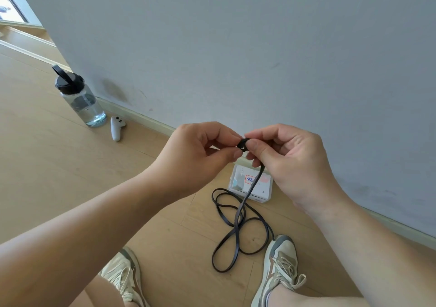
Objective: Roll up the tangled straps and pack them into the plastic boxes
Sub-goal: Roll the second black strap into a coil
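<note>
A: Ok, both hands up front. Left hand (195, 155) thumb + forefinger pinch the small coil (243, 144) from one side. Right hand (290, 162) pinches it from the other, other fingers curled in loose.

B: Coil's tiny tho, only a few turns by the look. Where's the rest of the strap (238, 226)?

A: Drops from under the right fingers, crosses in front of the box (265, 186), then lies in crossed loops on the floor betw. the shoes.

B: That's the worry imo. Loops overlap in at least one spot; pull fast and they could cinch into a knot.

A: Yep. Also the far loop runs right by the right shoe (280, 266). Can't tell if it's under the sole. If so, a tug stalls and the coil gets yanked.

B: And the coil itself? Flat strap, prob springy. Any slack in either pinch and it pops open, back to zero.

A: Twist too. Flat strap rolled w/ a half turn goes lumpy, might not fit the box.

B: Box looks lidded, label on top, by the wall. Needs a free hand to open, so a one-hand hold on the coil. Risky.

A: Bottle (80, 99) and controller (117, 127) are well off to the left, no threat.

B: So feed slow, lift loops clear, grip tight.
</note>
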A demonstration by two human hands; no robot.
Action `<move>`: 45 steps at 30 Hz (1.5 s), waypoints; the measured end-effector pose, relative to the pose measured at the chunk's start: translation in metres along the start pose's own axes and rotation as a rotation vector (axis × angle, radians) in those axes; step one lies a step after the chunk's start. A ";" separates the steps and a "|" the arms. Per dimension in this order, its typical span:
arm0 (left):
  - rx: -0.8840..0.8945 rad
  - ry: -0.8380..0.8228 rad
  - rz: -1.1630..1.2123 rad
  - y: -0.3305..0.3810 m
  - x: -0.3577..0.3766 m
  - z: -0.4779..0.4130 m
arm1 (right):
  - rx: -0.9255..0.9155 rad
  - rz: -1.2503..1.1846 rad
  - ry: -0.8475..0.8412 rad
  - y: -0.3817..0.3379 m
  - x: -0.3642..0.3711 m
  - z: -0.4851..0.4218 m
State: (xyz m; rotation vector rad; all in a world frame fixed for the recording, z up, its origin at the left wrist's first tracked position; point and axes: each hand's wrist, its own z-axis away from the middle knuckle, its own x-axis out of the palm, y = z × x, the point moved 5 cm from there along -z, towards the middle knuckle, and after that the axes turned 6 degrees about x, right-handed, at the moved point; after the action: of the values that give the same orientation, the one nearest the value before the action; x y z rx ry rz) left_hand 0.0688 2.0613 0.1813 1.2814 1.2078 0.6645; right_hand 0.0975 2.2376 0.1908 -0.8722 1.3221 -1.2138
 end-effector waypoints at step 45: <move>0.533 0.162 -0.327 0.010 0.000 0.004 | 0.352 -0.488 -0.245 0.009 0.010 -0.002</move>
State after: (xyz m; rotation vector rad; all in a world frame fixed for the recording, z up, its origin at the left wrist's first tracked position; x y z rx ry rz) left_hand 0.0752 2.0626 0.1903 1.4293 1.7598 0.2098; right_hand 0.0955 2.2305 0.1801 -1.0760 0.6850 -1.5968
